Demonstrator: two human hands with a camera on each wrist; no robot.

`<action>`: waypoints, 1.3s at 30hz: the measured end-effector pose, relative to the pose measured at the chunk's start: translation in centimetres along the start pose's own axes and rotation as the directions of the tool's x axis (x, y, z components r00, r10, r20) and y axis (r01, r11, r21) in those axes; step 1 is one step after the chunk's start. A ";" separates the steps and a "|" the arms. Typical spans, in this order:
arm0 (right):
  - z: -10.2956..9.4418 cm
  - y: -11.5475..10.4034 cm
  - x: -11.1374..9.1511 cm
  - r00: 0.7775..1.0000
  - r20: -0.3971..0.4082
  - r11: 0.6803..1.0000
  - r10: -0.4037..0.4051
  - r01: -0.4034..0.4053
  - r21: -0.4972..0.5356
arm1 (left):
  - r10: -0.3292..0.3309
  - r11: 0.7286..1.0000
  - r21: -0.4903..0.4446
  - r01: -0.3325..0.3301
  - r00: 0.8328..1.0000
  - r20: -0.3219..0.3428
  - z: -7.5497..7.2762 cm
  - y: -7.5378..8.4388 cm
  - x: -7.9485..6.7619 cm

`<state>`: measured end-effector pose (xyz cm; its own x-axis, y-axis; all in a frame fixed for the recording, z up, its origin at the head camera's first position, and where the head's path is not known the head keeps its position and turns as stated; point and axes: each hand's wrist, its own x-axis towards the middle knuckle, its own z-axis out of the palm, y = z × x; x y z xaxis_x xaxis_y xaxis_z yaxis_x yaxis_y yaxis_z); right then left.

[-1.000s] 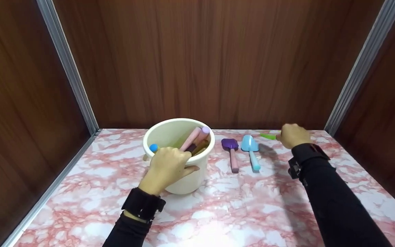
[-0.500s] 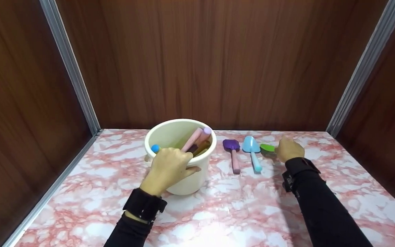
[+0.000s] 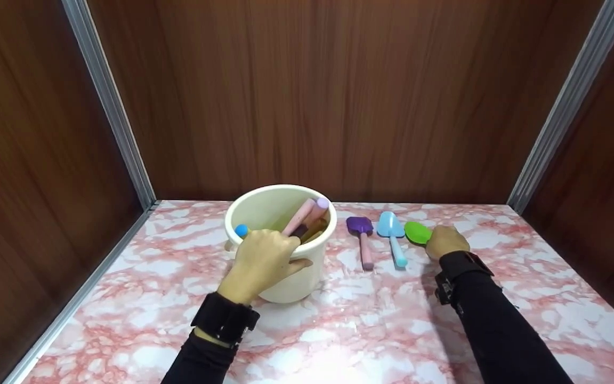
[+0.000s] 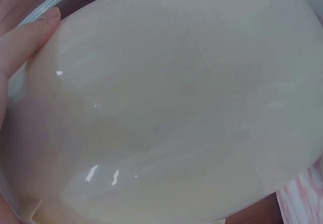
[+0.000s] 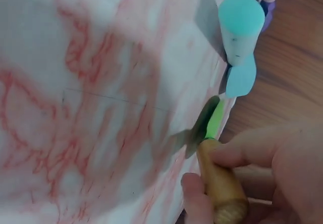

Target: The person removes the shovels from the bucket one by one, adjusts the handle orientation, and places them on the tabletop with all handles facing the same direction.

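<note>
At the near rim of a cream bucket (image 3: 285, 277), my left hand (image 3: 264, 258) grips with fingers over the edge and the thumb outside. The left wrist view shows mostly the bucket's smooth outer wall (image 4: 171, 103), with the thumb (image 4: 35, 35) against it. On the right, my right hand (image 3: 447, 244) holds a small green shovel (image 3: 417, 233) by its wooden handle (image 5: 219, 181). The green blade points left, close over the table, casting a shadow. Left of it lie a light-blue shovel (image 3: 390, 226) and a purple shovel (image 3: 359, 225) with a pink handle.
Pink and mauve handles (image 3: 299, 217) and a blue ball-like end (image 3: 241, 230) show inside the bucket. Wood-grain panels (image 3: 339, 101) enclose the marbled pink-and-white table (image 3: 339, 330) at the back and both sides.
My right hand has come down and slightly left with the green shovel, bringing its blade beside the light-blue one. The left hand keeps its place on the bucket.
</note>
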<state>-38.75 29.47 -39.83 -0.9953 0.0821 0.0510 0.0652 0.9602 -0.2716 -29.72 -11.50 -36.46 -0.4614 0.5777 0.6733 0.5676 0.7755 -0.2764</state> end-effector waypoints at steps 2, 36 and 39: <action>0.1 0.1 0.0 1.000 -0.027 1.000 -0.013 0.013 0.010 | 0.000 1.000 -0.001 0.000 1.000 0.001 0.0 0.0 0.0; -1.0 1.1 -3.9 0.996 0.049 0.991 0.068 -0.073 0.112 | 0.006 1.000 0.008 -0.006 1.000 0.019 -0.1 0.0 0.0; -0.8 0.9 -4.3 0.998 0.027 0.986 0.061 -0.065 0.151 | 0.004 1.000 0.010 -0.004 1.000 0.016 -0.1 -0.1 0.0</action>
<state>-34.34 30.23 -39.53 -0.9910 0.1334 0.0079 0.1180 0.9015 -0.4164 -29.67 -11.61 -36.35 -0.4703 0.5847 0.6611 0.5623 0.7759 -0.2862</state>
